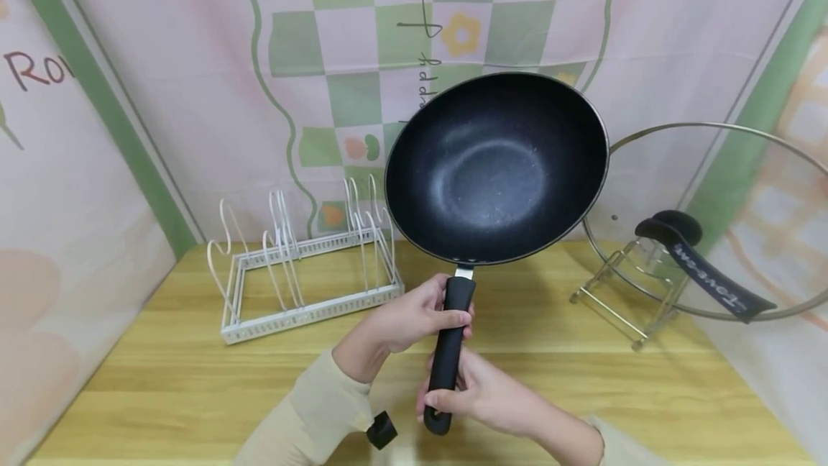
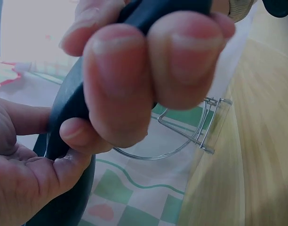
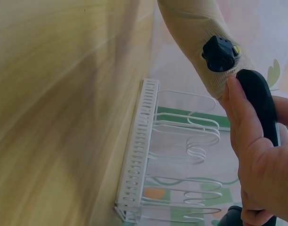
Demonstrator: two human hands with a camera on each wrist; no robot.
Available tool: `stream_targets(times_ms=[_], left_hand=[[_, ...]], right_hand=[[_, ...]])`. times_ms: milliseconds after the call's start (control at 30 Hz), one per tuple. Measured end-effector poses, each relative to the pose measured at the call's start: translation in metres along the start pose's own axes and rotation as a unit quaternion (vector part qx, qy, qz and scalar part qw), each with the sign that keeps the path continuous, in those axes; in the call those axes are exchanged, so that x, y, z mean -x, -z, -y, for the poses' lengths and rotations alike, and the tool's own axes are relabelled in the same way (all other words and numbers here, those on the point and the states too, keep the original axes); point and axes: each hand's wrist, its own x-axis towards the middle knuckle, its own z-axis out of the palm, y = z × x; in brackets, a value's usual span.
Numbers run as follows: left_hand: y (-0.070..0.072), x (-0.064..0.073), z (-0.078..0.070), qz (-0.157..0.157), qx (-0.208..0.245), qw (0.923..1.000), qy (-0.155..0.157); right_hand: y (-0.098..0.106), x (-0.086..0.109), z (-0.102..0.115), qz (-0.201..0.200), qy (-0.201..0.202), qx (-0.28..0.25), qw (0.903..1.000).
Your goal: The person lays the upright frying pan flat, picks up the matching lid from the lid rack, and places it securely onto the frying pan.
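Observation:
A black wok [image 1: 498, 171] is held up over the table, its inside facing the head camera and its long black handle [image 1: 446, 365] pointing down toward the person. The left hand [image 1: 414, 315] grips the upper handle just below the metal neck, thumb across the front. Lower down, the right hand [image 1: 485, 390] holds the handle near its end. In the left wrist view, fingertips [image 2: 118, 80] wrap the dark handle close to the camera. The right wrist view has the right hand [image 3: 264, 165] around the handle [image 3: 259, 101], with the left sleeve beyond.
A white wire rack [image 1: 310, 308] with upright loops stands at the left on the wooden table [image 1: 517, 351]. At the right, a metal stand [image 1: 621, 308] bears a large glass lid [image 1: 763, 221] with a black handle. A patterned cloth [image 1: 349, 42] hangs behind.

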Motion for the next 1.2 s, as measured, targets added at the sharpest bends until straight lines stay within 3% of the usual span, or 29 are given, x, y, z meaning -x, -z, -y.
stream_targets(times_ms=[367,933,1200], left_hand=[[-0.005,-0.001,0.002,-0.002,-0.003,0.9998,0.02],[-0.007,-0.002,0.009,-0.035,-0.016,0.9969,0.069],[-0.008,0.0,0.012,-0.035,-0.012,0.9961,0.08]], right_hand=[[-0.003,0.004,-0.004,0.001,-0.019,-0.05,0.9986],[-0.002,0.009,-0.011,0.011,-0.024,-0.074,0.9969],[-0.003,0.01,-0.013,0.016,-0.037,-0.099,0.9942]])
